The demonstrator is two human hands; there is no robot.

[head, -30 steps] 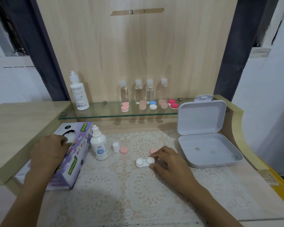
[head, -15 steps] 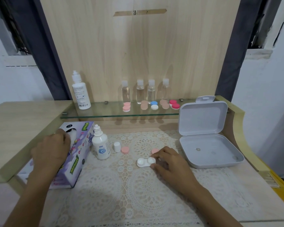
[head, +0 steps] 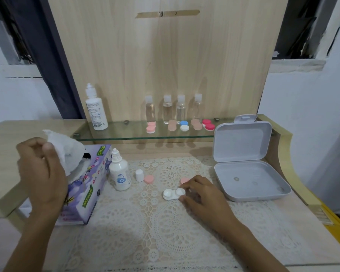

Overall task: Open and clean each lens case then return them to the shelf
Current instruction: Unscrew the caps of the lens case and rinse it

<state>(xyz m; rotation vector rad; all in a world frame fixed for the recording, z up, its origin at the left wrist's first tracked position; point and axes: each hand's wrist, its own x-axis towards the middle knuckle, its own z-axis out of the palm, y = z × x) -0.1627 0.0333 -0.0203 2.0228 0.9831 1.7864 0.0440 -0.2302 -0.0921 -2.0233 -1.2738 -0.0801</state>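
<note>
Newly raised: left hand (head: 41, 171) pinching tissue (head: 67, 152) from tissue box (head: 94, 189); right hand (head: 202, 195) gripping open lens case (head: 173, 193); grey box (head: 241, 143) beside, lid up

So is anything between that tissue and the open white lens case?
Yes: the small dropper bottle stands between the left hand, gripping the tissue, and the lens case, with a white cap and pink lid beside it.

White lens case (head: 174, 193), pink caps (head: 148, 179), purple flowered tissue box (head: 86, 190), cream lace mat (head: 165, 222).

head view, looking forward and down, close over desk (head: 243, 232)
</note>
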